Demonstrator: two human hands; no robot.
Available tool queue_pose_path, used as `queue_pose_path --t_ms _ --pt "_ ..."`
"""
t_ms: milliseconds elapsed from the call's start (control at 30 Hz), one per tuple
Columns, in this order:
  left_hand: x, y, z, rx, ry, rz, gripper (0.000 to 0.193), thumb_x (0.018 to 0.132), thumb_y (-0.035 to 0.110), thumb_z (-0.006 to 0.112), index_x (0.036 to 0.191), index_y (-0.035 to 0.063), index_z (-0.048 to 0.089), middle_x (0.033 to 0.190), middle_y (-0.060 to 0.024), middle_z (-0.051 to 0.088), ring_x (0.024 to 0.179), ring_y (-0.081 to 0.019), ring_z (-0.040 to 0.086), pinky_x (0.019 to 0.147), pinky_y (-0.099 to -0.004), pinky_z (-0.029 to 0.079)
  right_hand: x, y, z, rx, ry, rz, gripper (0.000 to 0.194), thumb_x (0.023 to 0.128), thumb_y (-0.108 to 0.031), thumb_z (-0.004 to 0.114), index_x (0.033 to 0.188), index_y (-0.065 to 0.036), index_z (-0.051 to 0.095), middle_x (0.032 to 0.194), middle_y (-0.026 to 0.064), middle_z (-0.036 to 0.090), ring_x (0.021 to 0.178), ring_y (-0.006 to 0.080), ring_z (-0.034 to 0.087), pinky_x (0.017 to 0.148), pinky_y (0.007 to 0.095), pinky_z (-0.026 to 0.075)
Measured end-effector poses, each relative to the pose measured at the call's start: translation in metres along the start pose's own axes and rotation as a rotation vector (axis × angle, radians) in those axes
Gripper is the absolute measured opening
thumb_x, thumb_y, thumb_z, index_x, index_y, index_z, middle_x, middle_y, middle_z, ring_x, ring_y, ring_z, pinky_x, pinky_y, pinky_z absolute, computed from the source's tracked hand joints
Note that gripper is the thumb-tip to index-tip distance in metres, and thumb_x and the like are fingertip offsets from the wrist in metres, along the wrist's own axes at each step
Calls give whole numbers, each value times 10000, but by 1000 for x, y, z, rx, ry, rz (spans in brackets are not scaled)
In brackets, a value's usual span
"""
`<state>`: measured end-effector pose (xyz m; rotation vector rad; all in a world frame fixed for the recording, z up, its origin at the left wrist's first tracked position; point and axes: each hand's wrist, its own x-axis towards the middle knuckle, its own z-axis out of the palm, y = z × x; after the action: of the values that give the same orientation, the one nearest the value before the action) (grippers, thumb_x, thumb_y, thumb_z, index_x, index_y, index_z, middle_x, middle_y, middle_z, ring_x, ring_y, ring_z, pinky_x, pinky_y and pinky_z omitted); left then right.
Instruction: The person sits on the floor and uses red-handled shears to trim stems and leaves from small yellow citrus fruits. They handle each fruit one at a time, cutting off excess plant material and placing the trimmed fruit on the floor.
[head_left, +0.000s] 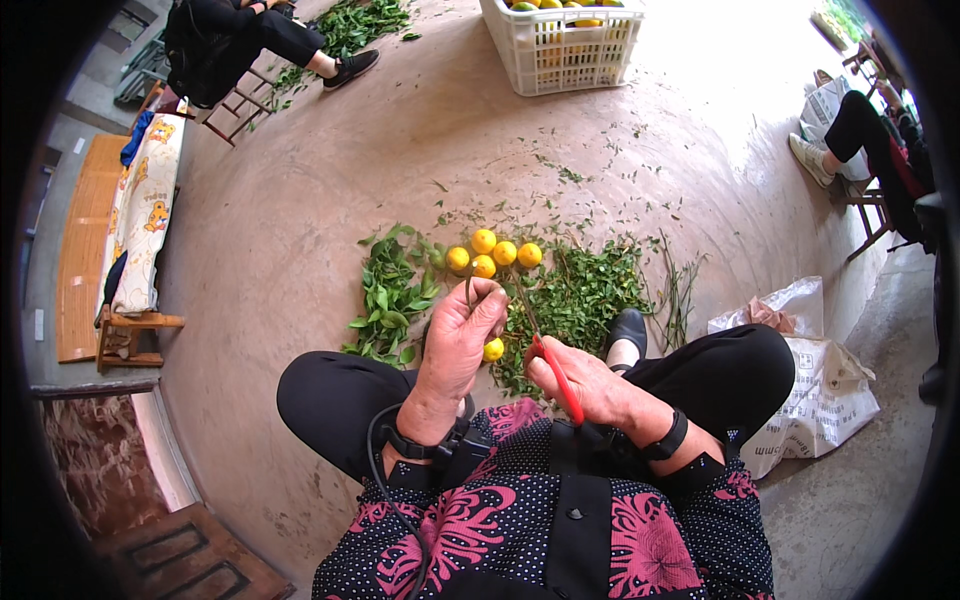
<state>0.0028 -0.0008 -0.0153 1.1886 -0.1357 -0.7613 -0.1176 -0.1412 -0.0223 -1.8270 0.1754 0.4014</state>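
Note:
My left hand (461, 322) pinches a thin green twig (469, 291) between thumb and fingers, its pale end pointing up. In my right hand (592, 386) are red-handled scissors (559, 375), their narrow blades reaching up to the right of my left hand. How far apart the blades stand is hard to tell. Just beyond both hands, several yellow citrus fruits (484, 241) lie grouped on the floor. Another yellow fruit (493, 350) shows between my wrists. Larger green leaves (390, 300) are heaped on the left, and a broad pile of small cut leaves and twigs (592, 292) spreads on the right.
A white plastic crate (570, 56) of fruit stands ahead on the concrete floor (300, 225). Bare twigs (679, 292) and a printed white sack (817, 397) lie to the right. Seated people appear at upper left (277, 45) and right (862, 135). A cloth-covered bench (142, 217) stands left.

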Motion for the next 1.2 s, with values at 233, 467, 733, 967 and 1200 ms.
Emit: queue_pose_path --t_ms 233,467,733,967,1200 --pt "-1 -3 1 44 -63 -25 70 957 131 591 965 65 571 724 63 495 604 -26 424 558 -173 346 0 -6 -4 -27 -48 72 493 971 -505 427 1005 -24 527 845 189 623 824 361 635 720 432 488" --pt "0 2 -1 20 -78 -32 79 968 133 565 983 56 566 712 65 474 613 -29 409 558 -182 324 -3 -10 -7 212 17 -41 510 1015 -494 338 803 -52 479 654 35 553 527 123 545 482 272 440" --pt "0 3 0 51 -60 -16 81 968 134 563 976 53 563 713 59 470 616 -32 403 556 -183 323 -3 -7 -8 197 -4 1 488 1022 -469 343 796 -59 482 583 10 525 480 111 520 451 255 410" --pt "-1 4 0 33 -24 -15 73 965 130 570 971 58 564 721 57 479 625 -31 419 560 -173 338 -1 -4 -5 222 31 -21 461 1022 -450 363 809 -57 477 606 19 532 495 102 533 443 256 415" --pt "-1 3 0 31 -8 9 74 963 127 572 975 54 569 727 57 492 629 -28 430 565 -168 342 0 -1 0 55 39 -10 504 989 -504 397 911 -23 526 704 123 587 664 255 618 600 368 475"
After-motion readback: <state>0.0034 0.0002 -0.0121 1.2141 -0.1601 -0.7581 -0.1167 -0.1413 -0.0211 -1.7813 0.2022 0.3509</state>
